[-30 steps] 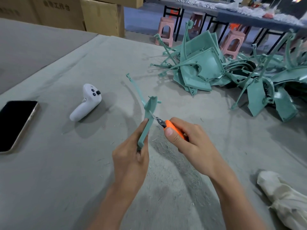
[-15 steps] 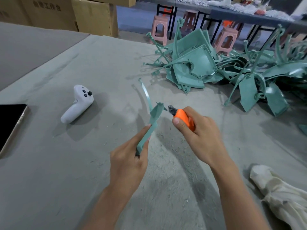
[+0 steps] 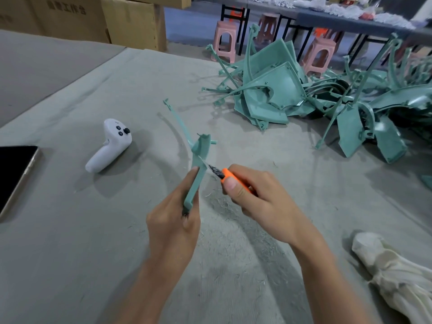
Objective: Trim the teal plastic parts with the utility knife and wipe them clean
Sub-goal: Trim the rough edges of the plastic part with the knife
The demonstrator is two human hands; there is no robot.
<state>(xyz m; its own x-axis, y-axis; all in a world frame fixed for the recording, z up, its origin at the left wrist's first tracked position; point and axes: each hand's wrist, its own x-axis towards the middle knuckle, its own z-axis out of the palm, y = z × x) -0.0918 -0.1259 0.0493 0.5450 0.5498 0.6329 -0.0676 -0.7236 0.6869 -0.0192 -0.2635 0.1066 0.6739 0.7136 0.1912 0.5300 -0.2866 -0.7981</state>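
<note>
Above surface (image 3: 70,242), left hand (image 3: 173,226): I'm gripping teal part (image 3: 198,176) low.
Right hand (image 3: 259,202): I'm gripping utility knife (image 3: 227,175), shaving lightly outward.

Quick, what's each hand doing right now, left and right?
Left hand: closed, holding one teal plastic part upright by its lower end.
Right hand: closed, holding the orange utility knife, blade tip at the part's edge.

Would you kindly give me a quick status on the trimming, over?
Left hand grips teal part. Right hand grips knife, blade at part's edge. Nothing in the way; cloth lies at right.
</note>
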